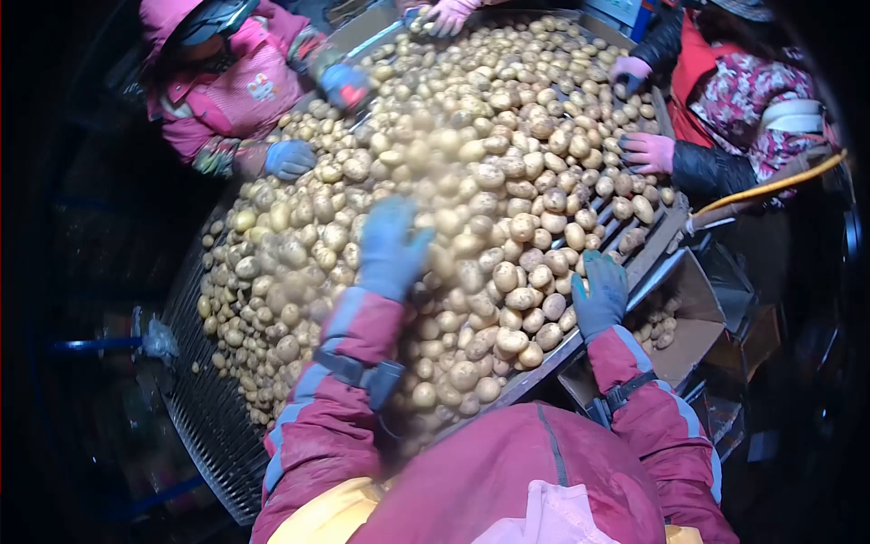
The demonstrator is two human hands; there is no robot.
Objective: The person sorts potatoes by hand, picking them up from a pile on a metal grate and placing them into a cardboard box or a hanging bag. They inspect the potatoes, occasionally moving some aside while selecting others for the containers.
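A broad heap of potatoes covers a slatted metal sorting table. My left hand, in a blue-grey work glove, is over the middle of the heap, thumb held apart from the fingers. It looks open, touching or just above the potatoes; smudged, blurry patches keep me from telling which. At the table's near right edge, my right hand, gloved alike, lies with its fingers spread beside the outermost potatoes. I see nothing held in it.
Across the heap, gloved hands of other people reach in: a blue glove at left, a pink glove at right, another pink glove at the far end. Below the right edge stands a cardboard box with potatoes. A yellow hose-like line runs nearby.
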